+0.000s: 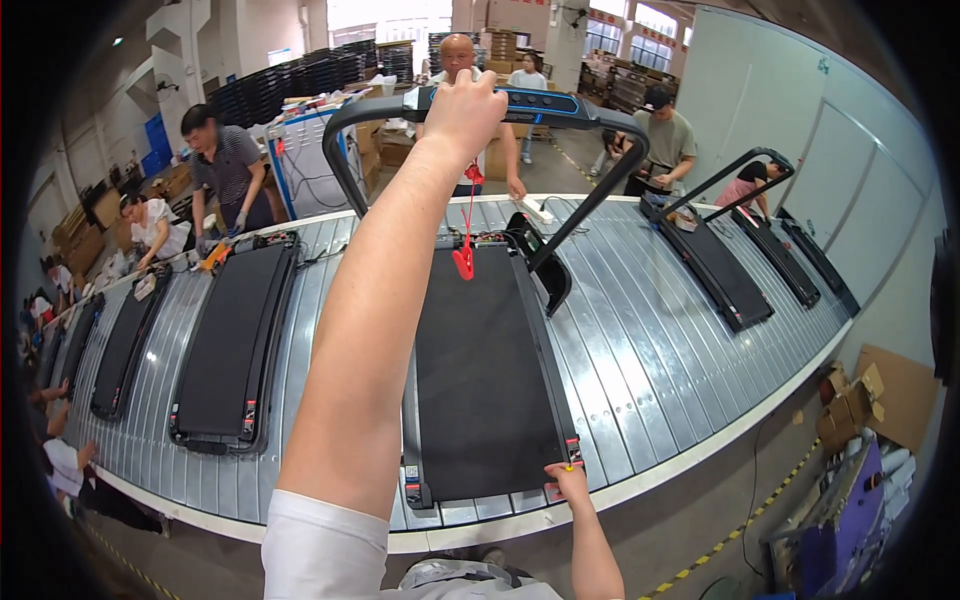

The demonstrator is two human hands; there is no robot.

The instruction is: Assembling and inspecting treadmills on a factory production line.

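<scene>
a factory hall is stretching behind a long ribbed metal conveyor (640, 350). on it, in the middle, a black treadmill (485, 385) is lying flat, its handlebar (540, 108) raised at the far end. the left hand (465, 105) is gripping the handlebar's top, fingers curled around it. the right hand (567, 480) is pressing on the treadmill's near right corner, fingers bent. a red safety clip (464, 260) is dangling over the belt. more treadmills (230, 345) are lying left and right, with workers standing at the far side.
</scene>
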